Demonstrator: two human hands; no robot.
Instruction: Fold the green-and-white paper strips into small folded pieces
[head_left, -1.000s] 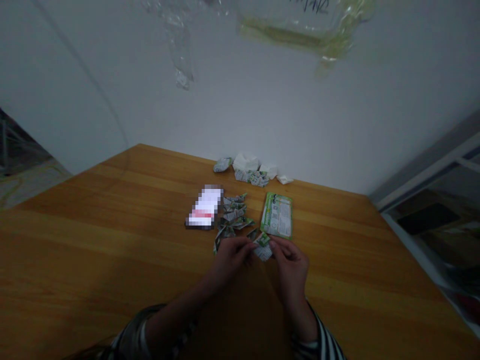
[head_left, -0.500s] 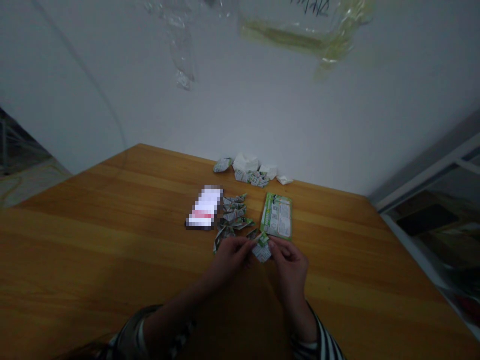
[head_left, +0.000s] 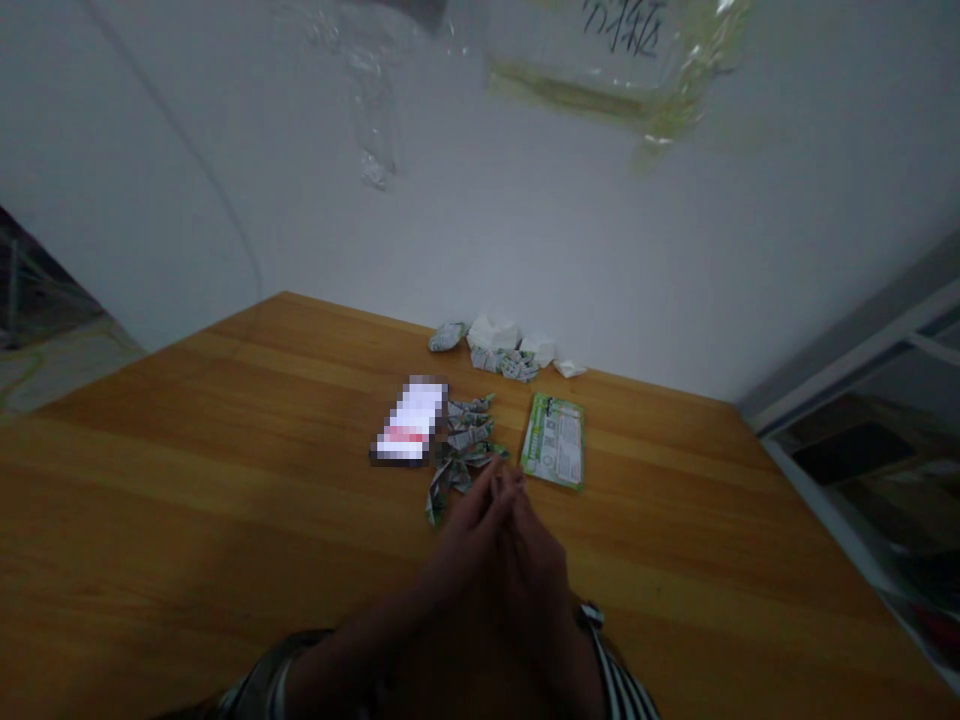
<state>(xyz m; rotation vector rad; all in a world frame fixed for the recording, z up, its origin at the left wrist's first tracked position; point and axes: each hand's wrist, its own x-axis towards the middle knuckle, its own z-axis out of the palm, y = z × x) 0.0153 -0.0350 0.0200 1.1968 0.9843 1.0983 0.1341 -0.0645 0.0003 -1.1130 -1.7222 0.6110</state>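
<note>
My left hand (head_left: 476, 520) and my right hand (head_left: 531, 550) meet over the table, fingers closed and tips pressed together. Half a second ago both pinched a small folded piece of printed paper; now the fingers cover it, and it does not show lying on the table. Just beyond my left hand lie several folded pieces of green-and-white printed paper (head_left: 470, 435) in a loose column. A flat green-and-white printed booklet or packet (head_left: 555, 440) rests beyond my right hand.
A lit phone (head_left: 411, 420) with a blurred screen lies left of the folded pieces. Along the wall sit crumpled white tissue (head_left: 493, 332), crumpled printed paper (head_left: 504, 363) and another printed wad (head_left: 448, 336). The wooden table (head_left: 225, 450) meets the wall behind them.
My hands have come together, the right one turning inward towards the left. The folded paper piece between them has gone out of sight behind the fingers. The view has tilted slightly upward.
</note>
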